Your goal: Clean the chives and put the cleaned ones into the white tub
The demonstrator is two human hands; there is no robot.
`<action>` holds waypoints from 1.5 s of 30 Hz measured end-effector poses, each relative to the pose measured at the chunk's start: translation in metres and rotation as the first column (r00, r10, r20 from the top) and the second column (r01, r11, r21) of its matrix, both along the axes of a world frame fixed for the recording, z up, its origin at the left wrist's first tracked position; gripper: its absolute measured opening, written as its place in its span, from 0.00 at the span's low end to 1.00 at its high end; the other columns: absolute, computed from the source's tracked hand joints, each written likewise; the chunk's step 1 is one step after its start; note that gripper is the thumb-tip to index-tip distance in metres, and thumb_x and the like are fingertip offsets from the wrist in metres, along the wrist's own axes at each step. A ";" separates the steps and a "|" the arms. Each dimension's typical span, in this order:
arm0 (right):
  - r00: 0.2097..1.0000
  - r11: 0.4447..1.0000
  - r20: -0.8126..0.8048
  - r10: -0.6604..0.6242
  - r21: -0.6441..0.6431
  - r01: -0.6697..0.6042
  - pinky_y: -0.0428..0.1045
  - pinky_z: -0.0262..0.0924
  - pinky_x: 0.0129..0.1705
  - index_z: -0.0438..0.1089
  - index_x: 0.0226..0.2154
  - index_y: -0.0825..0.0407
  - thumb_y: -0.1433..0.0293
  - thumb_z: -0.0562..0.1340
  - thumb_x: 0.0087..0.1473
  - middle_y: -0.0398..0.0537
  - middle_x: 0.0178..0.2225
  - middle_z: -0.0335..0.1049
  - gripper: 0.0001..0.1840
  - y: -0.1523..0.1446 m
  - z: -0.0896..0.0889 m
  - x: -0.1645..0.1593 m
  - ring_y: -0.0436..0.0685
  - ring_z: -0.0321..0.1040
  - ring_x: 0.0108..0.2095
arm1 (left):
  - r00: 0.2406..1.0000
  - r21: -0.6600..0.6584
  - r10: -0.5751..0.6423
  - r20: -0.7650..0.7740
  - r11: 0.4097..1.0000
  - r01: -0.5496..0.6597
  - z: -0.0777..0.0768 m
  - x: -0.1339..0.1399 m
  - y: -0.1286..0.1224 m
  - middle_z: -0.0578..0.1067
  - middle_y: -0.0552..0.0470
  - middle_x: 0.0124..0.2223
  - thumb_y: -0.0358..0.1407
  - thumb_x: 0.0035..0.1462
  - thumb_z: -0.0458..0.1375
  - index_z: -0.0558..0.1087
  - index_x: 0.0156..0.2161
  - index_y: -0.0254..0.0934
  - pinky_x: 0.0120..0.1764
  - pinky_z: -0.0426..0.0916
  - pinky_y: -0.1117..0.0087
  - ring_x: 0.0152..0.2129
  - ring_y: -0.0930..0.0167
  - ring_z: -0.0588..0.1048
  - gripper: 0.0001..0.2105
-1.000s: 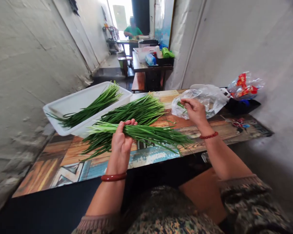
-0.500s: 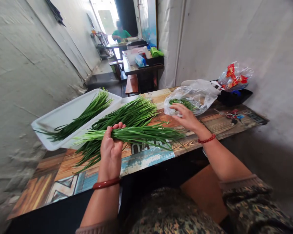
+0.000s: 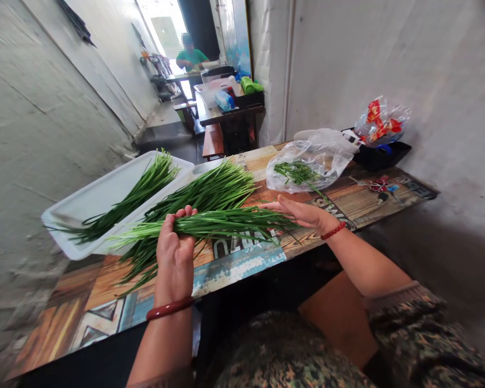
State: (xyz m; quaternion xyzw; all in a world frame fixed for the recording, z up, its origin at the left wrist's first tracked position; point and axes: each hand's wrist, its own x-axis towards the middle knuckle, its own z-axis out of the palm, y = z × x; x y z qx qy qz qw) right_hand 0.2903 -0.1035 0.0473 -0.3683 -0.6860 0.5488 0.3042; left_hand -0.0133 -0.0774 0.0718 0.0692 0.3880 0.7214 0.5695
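Note:
A bunch of garlic chives [image 3: 226,220] lies across the palm of my left hand [image 3: 174,245], whose fingers curl round it near the pale stem ends. At the bunch's green tips on the right, my right hand [image 3: 305,213] has its fingers stretched out, touching the leaves; part of it is hidden behind them. A loose pile of chives [image 3: 214,186] lies on the table just beyond the held bunch. More chives [image 3: 139,191] rest in a white plastic tray [image 3: 84,186] at the left. Green scraps [image 3: 295,172] sit in a clear plastic bag [image 3: 335,156] beyond my right hand.
Keys [image 3: 382,186] lie toward the right end of the patterned wooden table [image 3: 222,275]. A black container [image 3: 382,156] with red-and-clear packaging [image 3: 383,121] stands at the far right. Further back are another table [image 3: 210,113] with boxes and a person in green [image 3: 192,58].
My right hand has moved from above the plastic bag down to the tips of the held bunch. The scraps in the bag are now uncovered to view. My left hand keeps its hold.

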 end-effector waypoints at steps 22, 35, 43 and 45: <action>0.557 0.703 0.571 -0.603 0.710 0.033 0.48 0.62 0.41 0.66 0.56 0.50 0.75 0.50 0.61 0.53 0.41 0.77 0.22 -0.017 -0.016 -0.025 0.58 0.74 0.41 | 1.000 0.035 -0.009 0.008 0.999 0.009 0.004 0.007 -0.005 0.72 0.53 0.25 0.29 0.65 0.48 0.66 0.28 0.32 0.40 0.75 0.70 0.26 0.75 0.76 0.12; 0.456 0.495 -0.364 -0.812 -0.018 0.868 0.44 0.50 0.21 0.70 0.34 0.51 0.71 0.50 0.51 0.37 0.20 0.59 0.14 0.060 -0.019 -0.048 0.48 0.50 0.17 | 1.000 0.079 -0.019 0.010 0.997 0.018 0.014 0.027 -0.006 0.66 0.59 0.20 0.28 0.65 0.49 0.63 0.25 0.34 0.43 0.75 0.66 0.20 0.78 0.70 0.15; 0.418 0.259 -0.302 -0.857 0.450 0.855 0.48 0.59 0.34 0.71 0.41 0.52 0.69 0.50 0.56 0.48 0.33 0.73 0.17 0.057 0.002 -0.020 0.54 0.64 0.29 | 0.999 0.146 -0.032 0.020 0.989 0.029 0.018 0.033 -0.003 0.66 0.59 0.20 0.28 0.66 0.49 0.64 0.23 0.33 0.45 0.73 0.64 0.19 0.78 0.69 0.17; 0.457 0.259 -0.160 -0.875 0.642 0.721 0.50 0.59 0.38 0.72 0.45 0.51 0.70 0.51 0.57 0.50 0.35 0.74 0.18 0.057 0.004 -0.012 0.56 0.66 0.32 | 0.999 0.141 -0.030 0.026 0.990 0.026 0.018 0.035 -0.004 0.66 0.59 0.19 0.29 0.66 0.48 0.64 0.23 0.33 0.45 0.73 0.65 0.19 0.79 0.69 0.18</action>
